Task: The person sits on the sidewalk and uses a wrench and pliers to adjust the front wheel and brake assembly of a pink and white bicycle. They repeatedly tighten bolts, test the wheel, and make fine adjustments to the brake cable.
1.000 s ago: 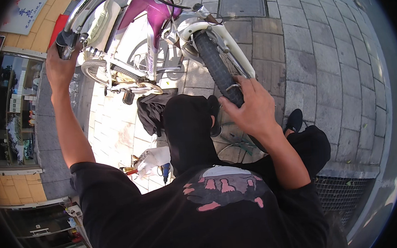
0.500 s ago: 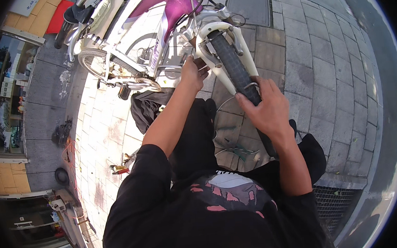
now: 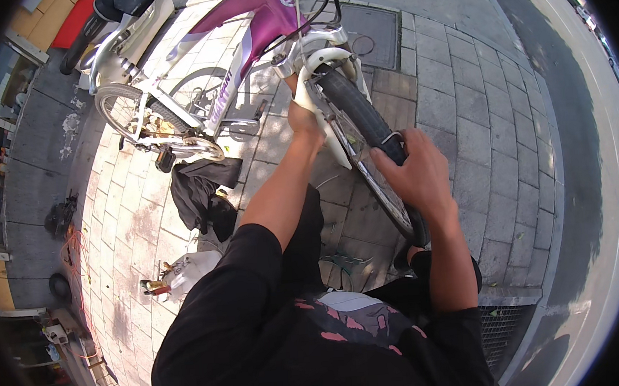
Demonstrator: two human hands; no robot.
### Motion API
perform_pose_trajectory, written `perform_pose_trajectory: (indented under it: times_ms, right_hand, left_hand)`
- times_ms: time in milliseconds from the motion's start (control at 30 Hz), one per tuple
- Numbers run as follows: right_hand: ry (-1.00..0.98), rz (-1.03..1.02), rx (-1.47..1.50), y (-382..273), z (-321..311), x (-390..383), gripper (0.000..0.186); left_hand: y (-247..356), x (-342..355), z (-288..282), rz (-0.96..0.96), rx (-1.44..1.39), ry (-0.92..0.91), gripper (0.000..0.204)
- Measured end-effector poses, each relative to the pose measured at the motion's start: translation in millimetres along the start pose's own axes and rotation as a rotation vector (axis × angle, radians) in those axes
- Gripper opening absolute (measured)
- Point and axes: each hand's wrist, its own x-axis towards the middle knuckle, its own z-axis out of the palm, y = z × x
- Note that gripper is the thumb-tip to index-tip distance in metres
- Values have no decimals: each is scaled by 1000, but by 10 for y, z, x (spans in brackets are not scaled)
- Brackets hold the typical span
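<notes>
A white and purple bicycle (image 3: pixel 259 31) stands in front of me, its front wheel (image 3: pixel 361 107) angled toward my legs. My left hand (image 3: pixel 306 121) is at the white front fork (image 3: pixel 334 137), closed around its left leg; the fork hides most of the fingers. With my right hand (image 3: pixel 417 167) I grip the wheel's black tire, thumb on the near side and fingers over the far side. A thin pale loop (image 3: pixel 390 137) crosses the tread beside that hand. Spokes show between the fork leg and the rim. Whether the axle sits in the fork cannot be told.
A black cloth (image 3: pixel 205 193) lies on the paving left of my legs, near a pale bag (image 3: pixel 193 273) with tools. Green wire-like pieces (image 3: pixel 347 263) are on the ground between my legs. A drain grate (image 3: pixel 506 330) and a road (image 3: pixel 581 174) are at right.
My left hand has moved up against the fork, its fingers now behind the leg. The wheel has turned, showing more spokes. My right hand stays on the tire. The whole view has shifted.
</notes>
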Motion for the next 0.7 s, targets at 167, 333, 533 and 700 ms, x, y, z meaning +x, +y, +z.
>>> perform_pose_trajectory:
  times_ms: [167,333,533,700]
  right_hand:
    - [9,-12,106,584,-154,-775,48]
    - [-77,465,303,1885,-514,-1514,27]
    - [337,666,366,2783,-141,-1083,32]
    - [221,626,30,3066,99,-1074,40]
  left_hand:
    - [286,-101,250,24,-70,-128,35]
    - [17,268,-96,-2,26,-59,36]
    - [15,250,-85,-20,10,-63,36]
    - [12,281,-176,5,10,-74,39]
